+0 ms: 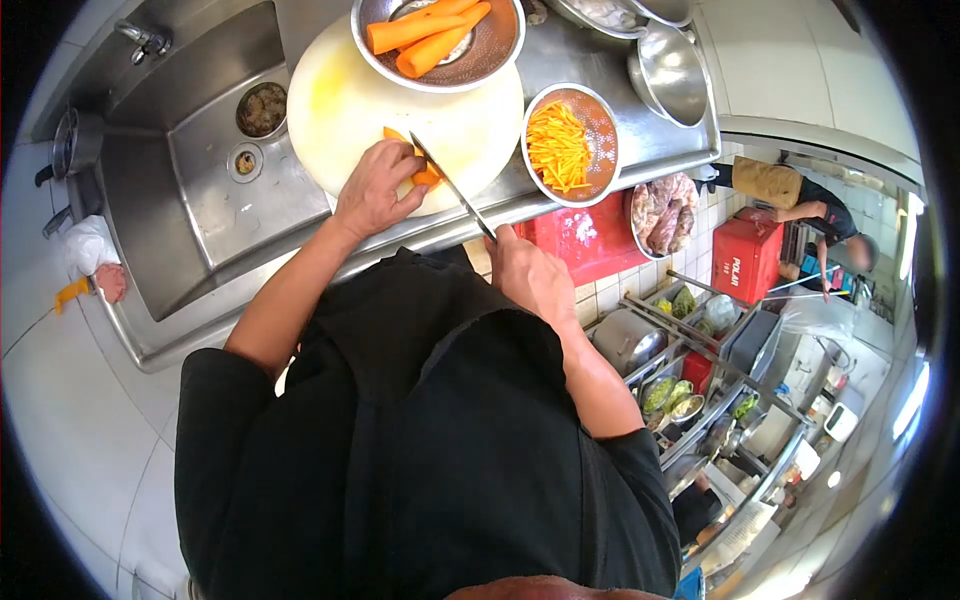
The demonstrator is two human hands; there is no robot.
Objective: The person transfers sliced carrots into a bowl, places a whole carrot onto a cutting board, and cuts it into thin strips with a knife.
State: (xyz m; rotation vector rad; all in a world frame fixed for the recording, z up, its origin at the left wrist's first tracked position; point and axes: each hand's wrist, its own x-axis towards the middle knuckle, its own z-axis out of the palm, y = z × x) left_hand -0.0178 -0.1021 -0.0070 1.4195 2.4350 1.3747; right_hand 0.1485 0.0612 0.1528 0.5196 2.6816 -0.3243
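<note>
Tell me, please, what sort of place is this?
Most likely a commercial kitchen, perhaps a restaurant's. It has a big steel sink, a knife held at a carrot over a round cutting board, and a large metal pot.

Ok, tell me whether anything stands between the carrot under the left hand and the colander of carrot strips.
Yes, the knife: its blade slants along the side of the carrot facing the colander. Beyond it, I see only bare cutting board before the colander's rim.
</note>
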